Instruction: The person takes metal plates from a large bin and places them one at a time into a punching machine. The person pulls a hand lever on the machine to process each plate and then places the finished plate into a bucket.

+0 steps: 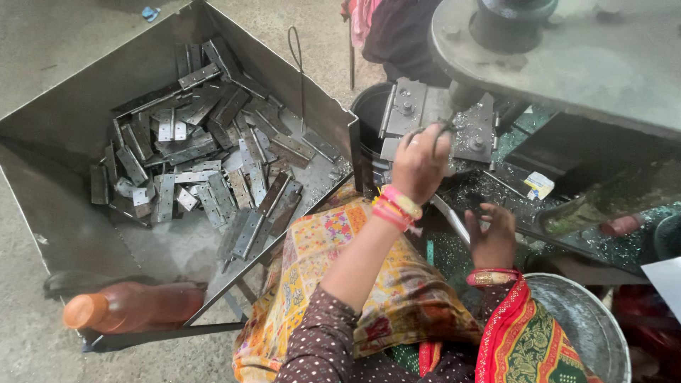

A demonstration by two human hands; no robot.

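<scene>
Head view, looking down. Left hand (420, 162), with pink and yellow bangles at the wrist, is raised over the grey steel fixture plate (474, 131) of a bench machine. Its fingers are curled down onto the plate's near edge, beside a thin dark wire-like piece (441, 131) close to the fingertips. Whether the fingers actually pinch anything cannot be told; they are bent and the back of the hand hides them.

Right hand (493, 237), with a gold bangle and a red patterned sleeve, sits lower and nearer the body, at the machine bed (496, 195), which is strewn with bright metal swarf. Its fingers are loosely bent and slightly spread; nothing can be seen held in them.

Above both hands, the large round grey metal head of the machine (567, 57) overhangs the fixture.

To the left, a big open sheet-metal bin (64, 142) with sloped walls holds a heap of flat grey steel hinge leaves (198, 149), lying loose and crossing one another, well apart from both hands. An orange-capped brown plastic bottle (131, 305) lies on its side at the bin's near edge. A yellow patterned cloth (333, 262) covers the lap between bin and machine. A round galvanised metal tub (592, 326) stands at lower right, just beside the right forearm.
</scene>
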